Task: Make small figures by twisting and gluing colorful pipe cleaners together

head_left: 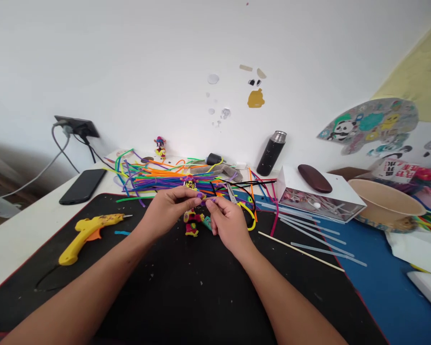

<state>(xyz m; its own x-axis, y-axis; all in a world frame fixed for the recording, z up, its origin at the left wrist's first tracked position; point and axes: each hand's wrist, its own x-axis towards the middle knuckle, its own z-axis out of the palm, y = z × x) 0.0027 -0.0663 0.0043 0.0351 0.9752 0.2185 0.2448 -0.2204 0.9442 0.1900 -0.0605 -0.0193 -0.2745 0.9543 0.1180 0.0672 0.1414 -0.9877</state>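
Note:
My left hand (170, 206) pinches a small purple pipe cleaner piece (203, 196) above the middle of the black mat. Close by on the right, my right hand (228, 223) has its thumb and forefinger pressed together at the purple piece's other end. Just behind and below the fingers is a colourful pipe-cleaner figure (191, 230) in red, yellow and green, partly covered by my hands. A yellow and black head (189, 183) shows above my left fingers. Scissors (253, 218) with yellow handles lie right behind my right hand.
A yellow glue gun (89, 232) and a phone (82, 186) lie to the left. Pipe cleaners (158, 184) are heaped at the back, near another small figure (160, 147). Rightward are a black bottle (272, 153), glue sticks (316, 232), a wooden stick (301, 251) and a white box (330, 191).

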